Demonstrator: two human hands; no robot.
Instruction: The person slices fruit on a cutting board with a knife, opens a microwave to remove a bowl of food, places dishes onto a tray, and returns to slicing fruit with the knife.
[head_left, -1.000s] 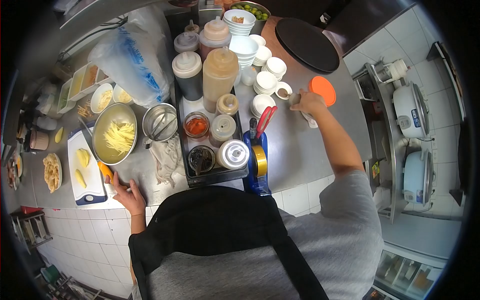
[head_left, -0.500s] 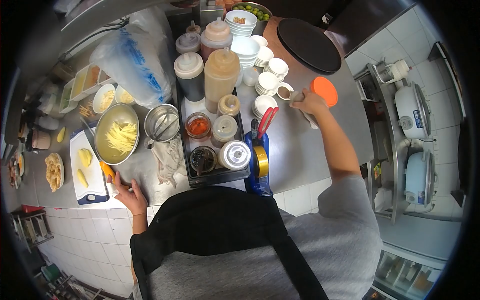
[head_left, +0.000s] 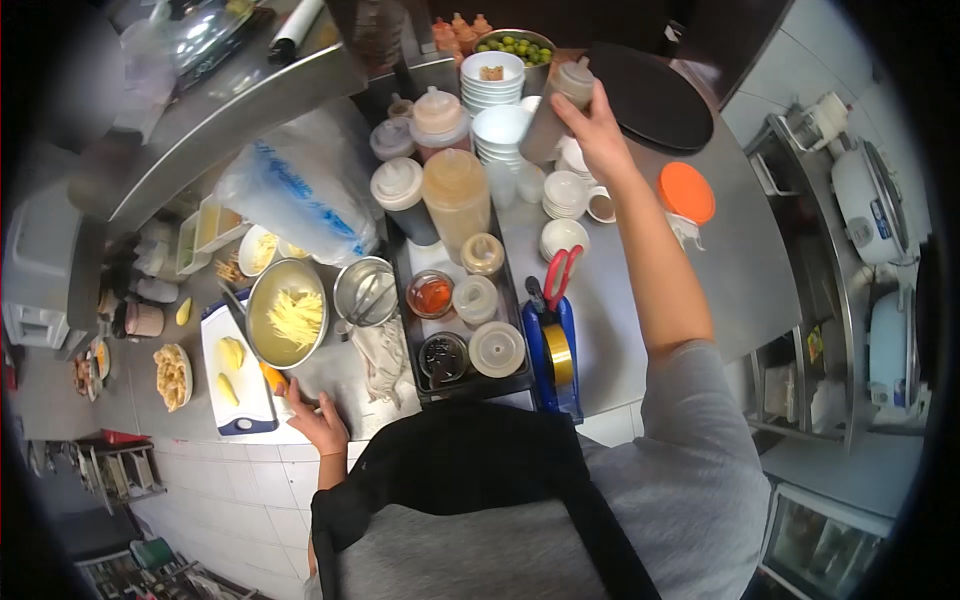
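I've got the left hand (head_left: 320,428) nearest on my feed, at the counter edge, fingers loosely spread, gripping nothing that I can see. Fingertips sit right by an orange handle (head_left: 273,378); I can't tell if they touch it.

Left of that hand: white cutting board (head_left: 255,405), 2 peeled yellow pieces (head_left: 230,352) on it. Just ahead of it: metal bowl (head_left: 268,345) with yellow shreds (head_left: 297,318). To its right: crumpled cloth (head_left: 380,360).

Between the hands, black tray (head_left: 470,388): several capped bottles, plus 2 jars, 1 with red contents (head_left: 432,295), 1 dark (head_left: 443,357). Right of the tray, closer to me than the right hand: blue tape dispenser (head_left: 560,400), red-handled scissors (head_left: 565,265) at its far end.

Short of the right hand: stacked small white dishes (head_left: 566,190), 1 dish with brown contents (head_left: 601,206).

Farther out, right hand (head_left: 603,140) has thumb and fingers wrapped round the upper part of a squeeze bottle (head_left: 547,130). Bottle is tilted, cap end up; I can't tell if its base clears what's behind.

Right of that hand: orange lid (head_left: 686,193). Left: stacked pale bowls (head_left: 500,130). Beyond: black round tray (head_left: 660,100), pot of green fruit (head_left: 517,45).
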